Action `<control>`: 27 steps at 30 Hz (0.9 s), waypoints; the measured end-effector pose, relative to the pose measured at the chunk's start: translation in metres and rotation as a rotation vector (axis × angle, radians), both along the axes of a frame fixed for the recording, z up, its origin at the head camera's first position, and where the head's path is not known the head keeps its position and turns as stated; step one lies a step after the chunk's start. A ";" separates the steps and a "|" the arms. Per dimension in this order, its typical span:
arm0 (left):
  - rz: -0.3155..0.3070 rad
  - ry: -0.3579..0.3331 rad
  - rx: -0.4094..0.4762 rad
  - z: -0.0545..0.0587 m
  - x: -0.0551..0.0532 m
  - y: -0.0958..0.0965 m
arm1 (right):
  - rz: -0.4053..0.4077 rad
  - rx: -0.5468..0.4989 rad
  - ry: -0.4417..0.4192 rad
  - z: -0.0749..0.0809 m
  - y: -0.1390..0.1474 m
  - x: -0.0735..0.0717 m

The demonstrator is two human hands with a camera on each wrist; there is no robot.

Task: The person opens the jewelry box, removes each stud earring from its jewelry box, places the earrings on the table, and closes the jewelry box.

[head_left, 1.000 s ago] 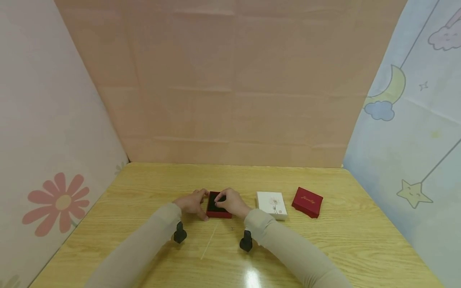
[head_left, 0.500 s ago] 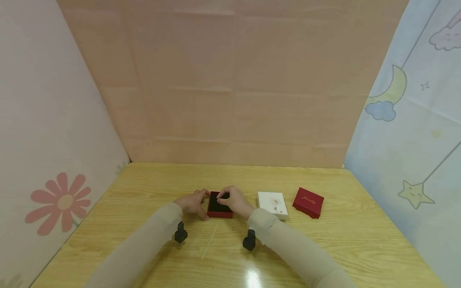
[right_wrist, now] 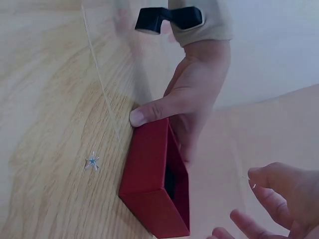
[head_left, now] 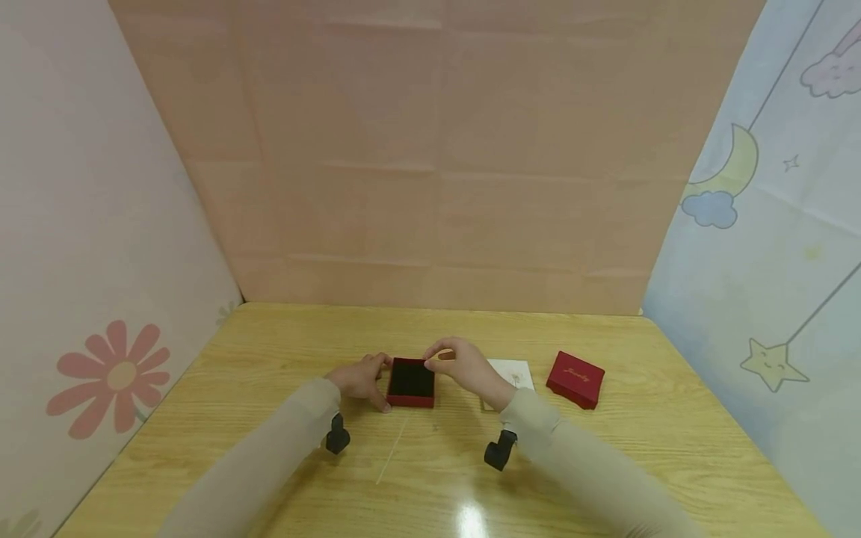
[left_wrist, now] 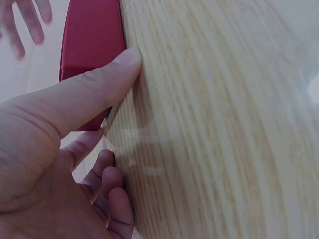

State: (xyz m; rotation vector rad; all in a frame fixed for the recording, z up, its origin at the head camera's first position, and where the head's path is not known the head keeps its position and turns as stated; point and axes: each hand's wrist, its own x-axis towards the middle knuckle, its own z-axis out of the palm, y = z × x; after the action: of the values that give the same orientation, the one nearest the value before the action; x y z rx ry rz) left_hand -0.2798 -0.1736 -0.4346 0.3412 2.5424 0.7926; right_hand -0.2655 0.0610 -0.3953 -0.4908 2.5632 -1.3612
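My left hand [head_left: 359, 379] grips the red jewellery box base [head_left: 411, 401] by its left side. The thumb [left_wrist: 107, 82] lies at the near corner and a finger reaches the far corner. A black pad [head_left: 412, 379] fills the base. My right hand [head_left: 468, 368] is just over the box's right far corner, thumb and forefinger brought together. In the right wrist view a tiny, thin silvery thing [right_wrist: 251, 182] shows at those fingertips; its kind is too small to tell. A small silver star-shaped piece with a blue centre [right_wrist: 92, 161] lies on the table in front of the box.
A white box with a flower print [head_left: 509, 368] stands right of the red one, partly covered by my right hand. Farther right lies a red lid with gold lettering [head_left: 575, 379]. The wooden table [head_left: 303, 329] is bounded by a peach backdrop [head_left: 430, 149] and side sheets.
My right hand has moved right from over the black pad to the box's far right corner, uncovering the pad and overlapping the white box. My left hand keeps its hold.
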 end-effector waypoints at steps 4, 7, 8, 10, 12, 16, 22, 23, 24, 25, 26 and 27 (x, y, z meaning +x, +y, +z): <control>0.012 -0.005 0.011 0.001 0.001 0.001 | 0.048 0.013 -0.003 0.004 0.011 0.010; 0.010 -0.008 0.017 0.002 0.002 0.001 | 0.097 0.035 -0.007 0.000 0.017 0.017; 0.008 -0.007 0.018 0.002 0.001 0.001 | 0.113 0.044 -0.010 -0.002 0.018 0.020; 0.010 -0.006 0.015 0.002 0.001 0.001 | 0.152 0.072 -0.014 -0.009 0.020 0.025; 0.007 -0.002 0.010 0.001 0.001 0.001 | 0.188 0.089 -0.018 -0.016 0.021 0.030; 0.014 -0.011 0.017 0.002 0.002 0.002 | 0.222 0.123 -0.019 -0.029 0.019 0.034; 0.017 -0.010 0.021 0.002 0.002 0.002 | 0.232 0.167 -0.013 -0.043 0.016 0.034; 0.017 -0.010 0.020 0.001 0.002 0.002 | 0.236 0.173 -0.008 -0.044 0.015 0.033; 0.017 -0.010 0.019 0.001 0.002 0.002 | 0.242 0.175 -0.003 -0.045 0.015 0.033; 0.017 -0.012 0.018 0.001 0.002 0.002 | 0.245 0.178 0.000 -0.046 0.015 0.032; 0.017 -0.013 0.018 0.001 0.001 0.002 | 0.246 0.182 0.003 -0.046 0.015 0.032; 0.015 -0.015 0.020 0.001 0.001 0.002 | 0.247 0.185 0.008 -0.046 0.015 0.032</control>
State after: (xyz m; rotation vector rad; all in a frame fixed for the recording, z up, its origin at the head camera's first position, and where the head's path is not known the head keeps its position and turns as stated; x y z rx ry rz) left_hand -0.2788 -0.1717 -0.4336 0.3216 2.5275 0.8238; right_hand -0.2335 0.0757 -0.4416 -0.7499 2.5020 -1.0302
